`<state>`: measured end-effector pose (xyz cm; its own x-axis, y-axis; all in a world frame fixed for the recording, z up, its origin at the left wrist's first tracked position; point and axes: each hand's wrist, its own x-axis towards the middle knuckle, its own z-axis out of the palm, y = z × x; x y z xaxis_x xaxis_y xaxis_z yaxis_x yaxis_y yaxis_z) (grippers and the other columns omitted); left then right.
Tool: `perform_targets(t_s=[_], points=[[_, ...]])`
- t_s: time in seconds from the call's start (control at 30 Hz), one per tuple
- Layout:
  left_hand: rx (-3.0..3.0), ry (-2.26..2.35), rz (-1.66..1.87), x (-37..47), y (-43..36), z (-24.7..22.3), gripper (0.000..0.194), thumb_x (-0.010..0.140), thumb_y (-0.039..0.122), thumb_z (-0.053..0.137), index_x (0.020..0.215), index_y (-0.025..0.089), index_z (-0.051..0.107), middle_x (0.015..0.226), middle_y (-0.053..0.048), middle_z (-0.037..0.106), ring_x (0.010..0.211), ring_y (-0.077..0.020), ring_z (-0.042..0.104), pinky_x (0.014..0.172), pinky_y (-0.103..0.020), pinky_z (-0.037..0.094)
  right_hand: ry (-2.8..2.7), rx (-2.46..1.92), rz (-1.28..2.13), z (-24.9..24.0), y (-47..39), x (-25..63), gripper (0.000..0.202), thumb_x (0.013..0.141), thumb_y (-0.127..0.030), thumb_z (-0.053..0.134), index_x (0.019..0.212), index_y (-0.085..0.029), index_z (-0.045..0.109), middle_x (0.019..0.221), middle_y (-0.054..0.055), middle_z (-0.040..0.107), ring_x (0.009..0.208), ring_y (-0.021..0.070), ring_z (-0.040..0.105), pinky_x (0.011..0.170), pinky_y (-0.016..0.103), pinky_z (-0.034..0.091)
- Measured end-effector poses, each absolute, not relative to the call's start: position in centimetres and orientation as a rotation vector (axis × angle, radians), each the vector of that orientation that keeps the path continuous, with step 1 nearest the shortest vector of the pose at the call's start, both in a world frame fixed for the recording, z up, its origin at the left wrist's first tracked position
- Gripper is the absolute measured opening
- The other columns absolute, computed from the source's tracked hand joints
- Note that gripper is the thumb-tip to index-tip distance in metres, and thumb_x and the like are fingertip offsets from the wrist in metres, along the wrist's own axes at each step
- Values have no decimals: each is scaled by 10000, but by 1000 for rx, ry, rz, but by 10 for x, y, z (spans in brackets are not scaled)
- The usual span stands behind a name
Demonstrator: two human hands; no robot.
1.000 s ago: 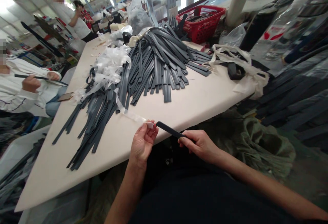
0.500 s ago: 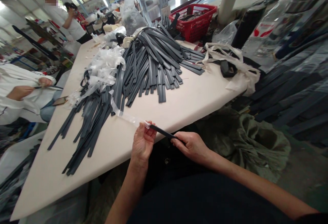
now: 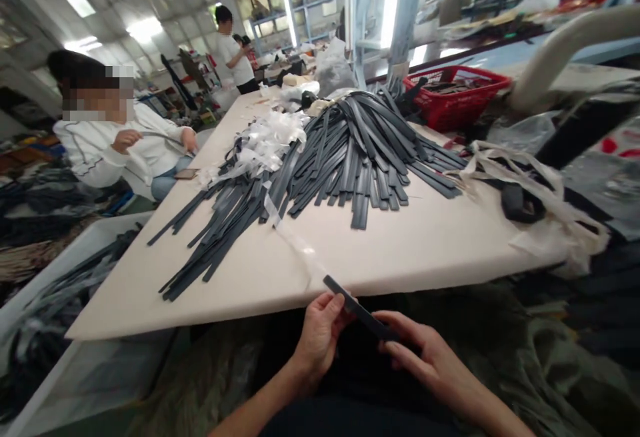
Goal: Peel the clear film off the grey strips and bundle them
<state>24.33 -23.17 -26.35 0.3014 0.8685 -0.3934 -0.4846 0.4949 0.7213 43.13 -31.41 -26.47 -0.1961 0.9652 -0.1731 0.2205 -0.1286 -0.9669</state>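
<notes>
A dark grey flat strip (image 3: 361, 312) runs between my two hands just past the table's near edge. My left hand (image 3: 323, 330) pinches it between thumb and fingers, a little short of its upper end. Fingers and thumb of my right hand (image 3: 425, 347) close on the strip farther down, and its lower end is hidden there. A clear film ribbon (image 3: 295, 240) stretches over the table from the pile toward the strip's tip; whether the two touch, I cannot tell. Beyond lies a big fanned heap of similar strips (image 3: 350, 157), with crumpled clear film (image 3: 273, 137) at its left.
A pale table (image 3: 240, 290) lies ahead. Behind the heap is a red basket (image 3: 450, 100). A torn plastic bag (image 3: 550, 197) hangs over the right edge. At left, a seated co-worker (image 3: 135, 137) holds a strip above a white bin (image 3: 95, 230).
My view has swung left and up. My left hand has let go of the clear film and now grips the grey strip. The film rests on the table.
</notes>
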Motion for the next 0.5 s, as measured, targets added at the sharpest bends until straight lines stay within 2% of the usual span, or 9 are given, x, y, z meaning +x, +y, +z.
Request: perform_targets(t_s=[0.07,0.23,0.37,0.5], points=[[472,857,988,243,-234,-267,256,685,320,855,767,125,710,799,-55,720,738,-142,646,751,-276,525,-1394,-1436,1395,-285,-338,457,531,929,-490,518,1387,-225,482,846,37,686,728,192,645,662,281,530],[477,869,793,248,-250,-287,301,694,353,843,866,125,745,822,-71,719,759,-154,655,774,-290,499,-1211,-1658,1311,-332,-371,492,638,867,-580,573,1404,-247,480,681,4,642,542,171,581,487,251,477],[625,833,599,263,-266,-300,326,703,363,814,901,109,767,862,-103,721,798,-173,648,750,-275,462,-1285,-1549,1261,-330,-344,466,643,886,-580,543,1422,-233,469,721,14,657,580,169,604,535,252,508],[682,809,639,275,-269,-297,329,665,373,818,845,100,777,815,-105,718,758,-190,634,774,-312,457,-1347,-1445,1312,-313,-338,461,611,871,-569,554,1400,-267,510,797,43,694,634,207,659,585,305,554]])
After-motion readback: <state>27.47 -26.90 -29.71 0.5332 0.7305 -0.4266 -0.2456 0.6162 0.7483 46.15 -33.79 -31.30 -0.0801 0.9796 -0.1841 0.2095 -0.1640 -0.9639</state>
